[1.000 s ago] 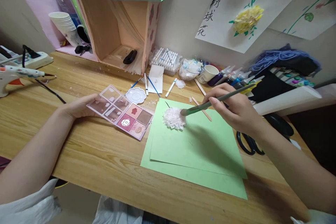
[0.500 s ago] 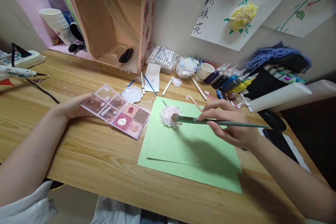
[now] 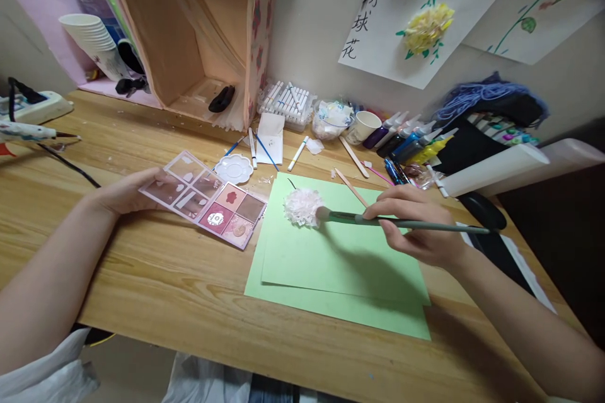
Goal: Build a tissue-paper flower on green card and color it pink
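My left hand (image 3: pixel 142 192) is closed on an eyeshadow palette (image 3: pixel 227 217), its clear lid flipped back over my fingers. Four-part pans in pink, red and brown tones face up. My right hand (image 3: pixel 416 223) pinches a makeup brush (image 3: pixel 373 220) with a long green handle, held almost level. The brush's soft tip is at the right edge of a pale pink ruffled paper flower (image 3: pixel 302 206); whether it touches I cannot tell. The flower lies near the top left of two overlapping light green sheets (image 3: pixel 331 271), beside a short dark stem mark.
Behind the sheets are a white paint palette (image 3: pixel 235 169), white markers (image 3: pixel 297 152), a wooden stick (image 3: pixel 353 157), a paper cup (image 3: pixel 363 127) and glue bottles (image 3: pixel 406 141). A pink box (image 3: pixel 189 50) stands at the back left. A glue gun (image 3: pixel 33 132) lies far left.
The brush has shifted slightly right, from over the flower's petals to its right edge. The whole view has moved a little. My left hand keeps hold of the palette.
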A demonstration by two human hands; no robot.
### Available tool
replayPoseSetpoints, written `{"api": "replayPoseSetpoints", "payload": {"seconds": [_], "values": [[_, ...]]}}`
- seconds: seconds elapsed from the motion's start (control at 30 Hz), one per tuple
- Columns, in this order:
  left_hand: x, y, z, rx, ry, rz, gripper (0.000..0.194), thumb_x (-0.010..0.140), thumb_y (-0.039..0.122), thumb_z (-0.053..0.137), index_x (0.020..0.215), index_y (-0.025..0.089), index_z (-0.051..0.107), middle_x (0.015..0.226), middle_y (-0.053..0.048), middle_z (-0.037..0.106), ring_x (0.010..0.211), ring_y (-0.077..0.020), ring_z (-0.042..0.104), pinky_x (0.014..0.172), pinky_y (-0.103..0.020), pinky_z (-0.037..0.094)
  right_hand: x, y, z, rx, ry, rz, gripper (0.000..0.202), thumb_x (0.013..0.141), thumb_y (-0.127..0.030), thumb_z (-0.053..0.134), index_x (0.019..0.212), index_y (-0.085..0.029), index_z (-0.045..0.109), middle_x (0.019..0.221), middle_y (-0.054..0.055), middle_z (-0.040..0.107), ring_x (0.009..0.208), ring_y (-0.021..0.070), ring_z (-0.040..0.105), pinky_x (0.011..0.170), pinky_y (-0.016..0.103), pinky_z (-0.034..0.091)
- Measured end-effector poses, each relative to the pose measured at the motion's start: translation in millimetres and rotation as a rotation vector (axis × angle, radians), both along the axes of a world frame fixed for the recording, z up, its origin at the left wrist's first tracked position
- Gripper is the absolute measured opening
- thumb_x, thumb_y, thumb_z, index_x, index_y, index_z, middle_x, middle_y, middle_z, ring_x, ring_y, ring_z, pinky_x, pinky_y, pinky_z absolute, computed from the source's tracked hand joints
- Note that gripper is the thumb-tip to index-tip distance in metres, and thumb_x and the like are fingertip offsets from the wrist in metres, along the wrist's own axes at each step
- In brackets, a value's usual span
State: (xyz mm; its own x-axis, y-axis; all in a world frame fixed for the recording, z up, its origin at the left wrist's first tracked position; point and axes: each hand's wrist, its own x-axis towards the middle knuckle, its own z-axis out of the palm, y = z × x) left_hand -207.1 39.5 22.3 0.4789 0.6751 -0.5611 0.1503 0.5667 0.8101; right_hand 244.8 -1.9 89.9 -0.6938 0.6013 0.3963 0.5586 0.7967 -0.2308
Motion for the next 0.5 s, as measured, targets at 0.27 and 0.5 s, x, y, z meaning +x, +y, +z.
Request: {"api": "replayPoseSetpoints", "payload": {"seconds": [0.27, 0.5], "values": [[1.9, -0.3, 3.2, -0.021, -0.035, 0.006, 0.060, 0.076, 0.033, 0.038, 0.130, 0.008, 0.042, 0.090, -0.004, 0.072, 0.108, -0.0295, 0.056, 0.095, -0.034, 0.042, 19.0, -11.4, -16.8, -0.028, 0.143, -0.148, 0.019, 0.081, -0.015, 0.050, 0.092, -0.027, 0.059, 0.078, 0.004, 0.067, 0.072, 0.0213, 0.063, 0.067, 0.038, 0.049], [4.5, -2.5, 5.6, -0.008, 0.113, 0.134, 0.066, 0.069, 0.037, 0.046, 0.128, 0.008, 0.047, 0.078, -0.004, 0.074, 0.103, -0.0308, 0.061, 0.087, -0.032, 0.051, 26.7, -15.4, -27.9, -0.090, 0.175, -0.191, 0.018, 0.084, -0.014, 0.051, 0.095, -0.024, 0.061, 0.083, 0.004, 0.068, 0.078, 0.0197, 0.063, 0.072, 0.035, 0.048]]}}
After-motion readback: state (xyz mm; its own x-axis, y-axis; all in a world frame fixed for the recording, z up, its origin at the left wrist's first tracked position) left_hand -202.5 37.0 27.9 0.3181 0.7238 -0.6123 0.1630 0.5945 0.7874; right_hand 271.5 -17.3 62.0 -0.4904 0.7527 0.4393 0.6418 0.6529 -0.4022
